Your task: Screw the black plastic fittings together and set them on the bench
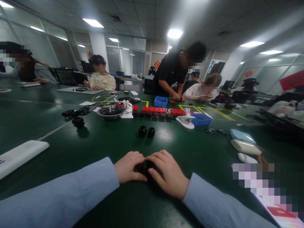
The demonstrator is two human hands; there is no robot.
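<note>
Between my hands is a small glossy black ring-shaped part [147,165], mostly covered by my fingers and low over the green table. My left hand [131,166] grips its left side, thumb below and fingers above. From the right, my right hand [167,172] curls over it with the thumb across its near side. Farther out on the table stand two short black ribbed cylinders, a larger one [142,131] and, just right of it, a smaller one [151,132]. Another black ribbed cylinder [78,122] sits off to the left.
A metal bowl [110,113], red strips [154,109], white clip stands [186,119] and blue bins [201,119] line the middle of the green table [114,139]. Glasses [216,130] and cases [245,147] lie right, a white slab [22,156] left. Several people work beyond.
</note>
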